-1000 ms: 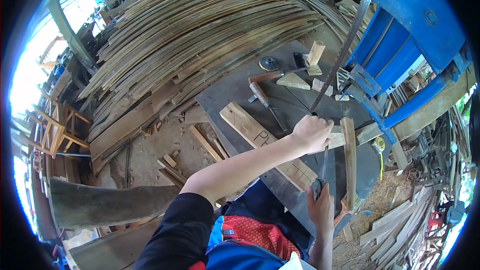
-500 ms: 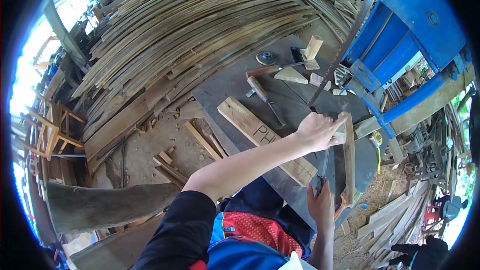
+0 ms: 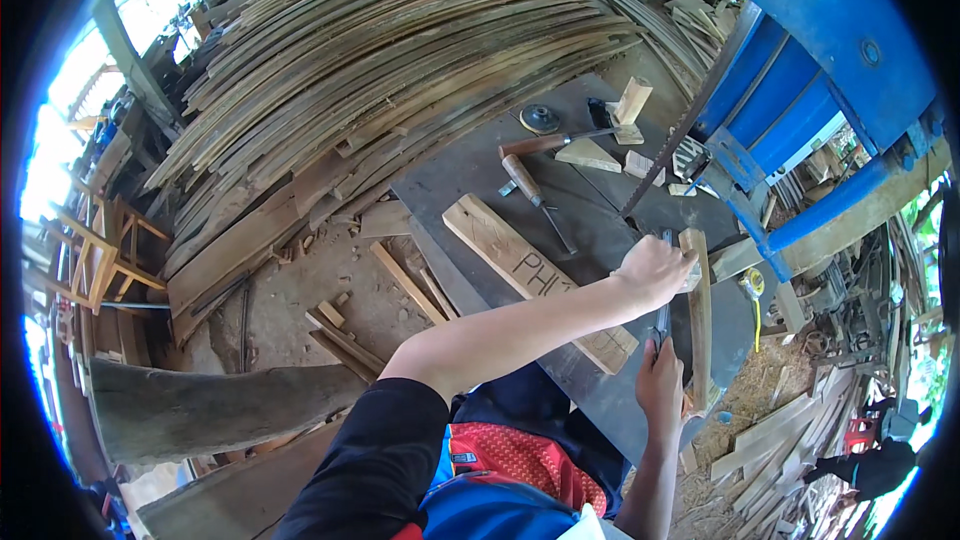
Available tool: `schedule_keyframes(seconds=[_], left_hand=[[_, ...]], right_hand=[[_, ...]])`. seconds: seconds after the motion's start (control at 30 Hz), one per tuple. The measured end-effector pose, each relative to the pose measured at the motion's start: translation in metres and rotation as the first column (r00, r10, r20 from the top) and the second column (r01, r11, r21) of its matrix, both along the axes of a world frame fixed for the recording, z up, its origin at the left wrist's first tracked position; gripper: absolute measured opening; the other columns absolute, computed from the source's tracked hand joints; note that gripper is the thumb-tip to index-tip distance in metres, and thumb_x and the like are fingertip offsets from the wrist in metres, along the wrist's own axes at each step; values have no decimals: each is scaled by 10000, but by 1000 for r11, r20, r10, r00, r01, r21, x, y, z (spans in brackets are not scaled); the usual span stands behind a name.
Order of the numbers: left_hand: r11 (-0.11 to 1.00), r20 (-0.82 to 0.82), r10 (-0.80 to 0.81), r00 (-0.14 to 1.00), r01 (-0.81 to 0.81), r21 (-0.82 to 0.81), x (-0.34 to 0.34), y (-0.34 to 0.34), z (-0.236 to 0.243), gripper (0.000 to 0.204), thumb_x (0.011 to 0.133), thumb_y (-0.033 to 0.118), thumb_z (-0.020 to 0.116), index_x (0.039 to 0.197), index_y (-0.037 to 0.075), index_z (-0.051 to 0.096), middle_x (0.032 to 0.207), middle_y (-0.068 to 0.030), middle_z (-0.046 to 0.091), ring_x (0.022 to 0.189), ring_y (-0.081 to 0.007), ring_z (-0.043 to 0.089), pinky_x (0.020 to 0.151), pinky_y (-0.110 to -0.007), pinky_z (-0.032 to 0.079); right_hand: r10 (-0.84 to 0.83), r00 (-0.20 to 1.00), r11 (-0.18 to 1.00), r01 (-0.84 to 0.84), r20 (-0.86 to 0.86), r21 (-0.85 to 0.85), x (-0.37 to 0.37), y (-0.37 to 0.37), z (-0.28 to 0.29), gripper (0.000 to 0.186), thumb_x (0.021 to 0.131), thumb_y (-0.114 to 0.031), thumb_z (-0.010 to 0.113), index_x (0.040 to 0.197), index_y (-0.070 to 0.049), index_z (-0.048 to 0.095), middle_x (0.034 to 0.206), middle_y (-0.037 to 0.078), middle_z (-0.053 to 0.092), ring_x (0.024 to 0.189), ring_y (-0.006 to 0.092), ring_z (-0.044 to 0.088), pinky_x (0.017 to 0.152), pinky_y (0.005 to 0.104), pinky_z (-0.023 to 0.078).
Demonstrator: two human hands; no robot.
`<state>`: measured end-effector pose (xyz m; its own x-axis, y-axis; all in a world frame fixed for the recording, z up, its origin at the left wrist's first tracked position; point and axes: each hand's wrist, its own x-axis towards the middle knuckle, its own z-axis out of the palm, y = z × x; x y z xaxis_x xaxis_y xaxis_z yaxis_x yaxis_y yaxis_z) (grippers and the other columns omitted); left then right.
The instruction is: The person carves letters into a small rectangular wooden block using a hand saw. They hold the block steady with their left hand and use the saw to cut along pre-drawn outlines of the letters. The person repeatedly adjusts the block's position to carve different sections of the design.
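A slim metal tool (image 3: 663, 318) was in hand just right of the lettered plank (image 3: 497, 243). Careful work likely called for a straight shaft, light bracing and knuckles clear of the tip. The right hand (image 3: 660, 380) closed around the tool's handle, thumb along it, beside the plank's near end; the left hand (image 3: 655, 270), its forearm (image 3: 530, 318) stretched over the plank, curled fist-like above the shaft, its exact hold hidden.

Wooden bar (image 3: 701, 340) right of board (image 3: 500, 248) on table (image 3: 450, 180), tape measure (image 3: 753, 283) farther right, plank stack (image 3: 400, 70) beyond at left
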<state>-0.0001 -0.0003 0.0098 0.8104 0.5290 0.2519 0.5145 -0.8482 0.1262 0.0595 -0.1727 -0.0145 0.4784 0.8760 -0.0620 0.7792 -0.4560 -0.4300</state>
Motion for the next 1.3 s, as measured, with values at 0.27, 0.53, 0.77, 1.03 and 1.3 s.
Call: schedule_keyframes(seconds=[0.27, 0.53, 0.77, 1.03, 1.3], left_hand=[[996, 111, -3, 994, 13, -90, -20, 26, 6, 451, 928, 446, 651, 1199, 87, 620, 788, -83, 725, 727, -279, 726, 606, -401, 539], [998, 76, 4, 997, 1, -67, -24, 13, 1, 435, 945, 459, 629, 1163, 83, 600, 745, -109, 706, 654, -278, 719, 549, -413, 548], [996, 98, -88, 991, 89, -5, -26, 16, 4, 374, 941, 434, 644, 1104, 100, 603, 741, -81, 702, 666, -290, 714, 562, -396, 543], [993, 62, 60, 996, -53, -105, -14, 8, 8, 368, 947, 432, 635, 1110, 104, 609, 770, -110, 716, 687, -283, 728, 574, -410, 564], [999, 72, -23, 997, 26, -41, -23, 3, 10, 398, 954, 471, 612, 1190, 150, 611, 737, -122, 716, 667, -310, 724, 560, -428, 570]], right_hand=[[108, 993, 991, -111, 40, 79, 5, -39, -4, 276, 1049, -239, 463, 986, 16, 549, 785, 325, 633, 783, 519, 624, 644, 607, 431], [91, 996, 993, -90, -7, 76, 7, 18, -13, 271, 1048, -231, 465, 970, 20, 529, 769, 343, 622, 765, 533, 614, 646, 617, 448], [96, 986, 987, -77, -137, 142, 3, -39, -16, 276, 1047, -235, 467, 933, 12, 513, 755, 338, 624, 752, 533, 618, 630, 627, 452], [63, 996, 993, -56, -69, 103, 10, 1, -19, 275, 1048, -241, 477, 914, -4, 516, 732, 322, 625, 721, 521, 621, 615, 622, 465], [67, 988, 993, -51, -142, 107, 11, -8, -14, 244, 1044, -235, 478, 971, -7, 522, 743, 316, 635, 719, 526, 621, 609, 617, 475]])
